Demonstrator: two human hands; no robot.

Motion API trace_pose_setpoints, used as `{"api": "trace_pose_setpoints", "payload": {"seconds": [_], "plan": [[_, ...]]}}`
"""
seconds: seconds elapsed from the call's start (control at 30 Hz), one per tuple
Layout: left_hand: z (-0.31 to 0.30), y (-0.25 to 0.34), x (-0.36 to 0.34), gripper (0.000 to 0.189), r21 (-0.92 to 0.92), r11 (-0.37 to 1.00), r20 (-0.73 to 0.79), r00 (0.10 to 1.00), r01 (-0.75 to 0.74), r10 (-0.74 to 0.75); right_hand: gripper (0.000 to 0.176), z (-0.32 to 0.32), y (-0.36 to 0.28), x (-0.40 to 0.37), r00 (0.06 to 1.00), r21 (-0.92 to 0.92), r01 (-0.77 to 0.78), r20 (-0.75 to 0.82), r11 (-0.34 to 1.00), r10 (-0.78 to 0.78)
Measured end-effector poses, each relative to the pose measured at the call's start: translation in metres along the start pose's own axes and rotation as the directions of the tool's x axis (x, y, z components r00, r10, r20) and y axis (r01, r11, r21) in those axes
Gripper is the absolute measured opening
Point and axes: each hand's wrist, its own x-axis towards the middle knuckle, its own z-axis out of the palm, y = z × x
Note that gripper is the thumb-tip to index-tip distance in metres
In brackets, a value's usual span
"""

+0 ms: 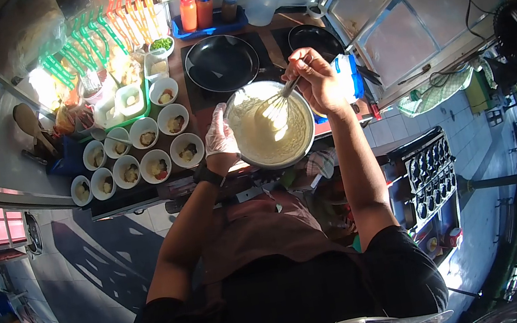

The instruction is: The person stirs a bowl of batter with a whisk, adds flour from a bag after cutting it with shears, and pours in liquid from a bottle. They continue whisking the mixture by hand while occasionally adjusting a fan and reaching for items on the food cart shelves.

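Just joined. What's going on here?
The person's right hand grips a whisk at the bowl of pale mix; whether its tip is dipped in isn't clear. The gloved left hand is against the bowl's left side. White cups with food in them stand to the left; a dark pan sits beyond the bowl.

The gloved left hand (221, 141) lies against the left rim of a metal bowl (278, 164) of pale batter (260, 151), while the right hand (319, 84) grips a whisk (276, 108), its wires pointing down inside the bowl. Beyond sits a black frying pan (221, 64); to the left, white cups (190, 165) with food in them crowd the bench.
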Motion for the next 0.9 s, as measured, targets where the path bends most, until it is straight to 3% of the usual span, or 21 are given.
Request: {"api": "trace_pose_setpoints", "payload": {"seconds": [0.07,0.13,0.17,0.2,0.27,0.33,0.4,0.43,0.47,0.53,0.6,0.7,0.73,0.8,0.87,0.9], "plan": [[0.002,-0.006,0.001,0.058,-0.108,0.994,0.015,1.000,-0.016,0.018,0.009,-0.013,0.007,0.004,0.999,-0.030,-0.023,0.041,0.999,0.024],[0.000,0.000,-0.002,0.060,-0.063,0.997,-0.021,0.999,-0.049,0.047,0.011,-0.026,0.026,0.009,0.998,-0.125,-0.018,0.059,0.992,0.025],[0.001,-0.001,-0.001,0.060,-0.111,0.991,-0.025,0.997,-0.070,0.067,0.017,-0.025,0.032,0.009,0.998,-0.030,-0.039,0.046,0.999,0.040],[0.002,-0.002,-0.001,0.060,-0.158,0.983,-0.029,0.996,-0.092,0.088,0.027,-0.020,0.043,0.009,0.998,-0.137,0.054,0.045,0.989,-0.048],[-0.004,0.013,0.003,0.059,-0.143,0.978,-0.063,0.988,-0.150,0.142,0.042,-0.020,0.044,0.005,0.975,0.078,-0.187,0.133,0.979,0.176],[-0.008,0.017,0.003,0.059,-0.124,0.971,-0.096,0.976,-0.205,0.193,0.048,-0.022,0.049,0.005,0.956,0.135,-0.255,0.181,0.957,0.230],[-0.008,0.014,0.001,0.059,-0.144,0.990,0.035,0.999,-0.015,0.020,0.051,-0.022,0.044,0.012,0.926,0.034,-0.314,-0.210,0.949,0.314],[-0.007,0.010,-0.001,0.059,-0.144,0.990,0.041,0.999,-0.011,0.017,0.052,-0.017,0.044,0.017,0.896,0.023,-0.215,-0.392,0.976,0.207],[-0.006,0.007,-0.001,0.059,-0.112,0.993,0.067,0.997,0.038,-0.031,0.049,-0.019,0.041,0.020,0.914,0.016,-0.129,-0.387,0.992,0.125],[-0.001,0.000,0.001,0.060,-0.073,0.994,0.092,0.993,0.085,-0.078,0.045,-0.009,0.022,0.026,0.903,0.002,-0.118,-0.416,0.993,0.108],[0.007,-0.005,-0.001,0.060,-0.370,0.928,0.058,0.998,0.031,-0.011,0.033,-0.006,0.003,0.027,0.910,0.059,-0.124,-0.390,0.990,0.137],[0.008,-0.005,0.000,0.059,-0.376,0.924,0.009,0.997,-0.063,0.072,0.026,-0.005,0.001,0.027,0.933,0.117,-0.093,-0.336,0.989,0.128],[0.007,-0.003,0.001,0.059,-0.377,0.924,0.010,0.997,-0.064,0.073,0.023,-0.007,0.004,0.024,0.961,0.013,-0.097,-0.260,0.995,0.097],[0.001,0.002,0.002,0.058,-0.146,0.987,-0.008,0.998,-0.069,0.069,0.024,-0.011,0.012,0.020,0.982,-0.091,-0.092,-0.176,0.992,0.075],[-0.008,0.017,0.002,0.057,-0.115,0.993,0.019,1.000,-0.018,0.021,0.025,-0.012,0.014,0.015,0.997,-0.598,0.079,0.034,0.798,-0.073],[-0.011,0.024,0.001,0.056,-0.083,0.996,0.050,0.998,0.032,-0.028,0.025,-0.012,0.008,0.014,0.998,-0.742,0.001,-0.044,0.671,-0.050]]}}
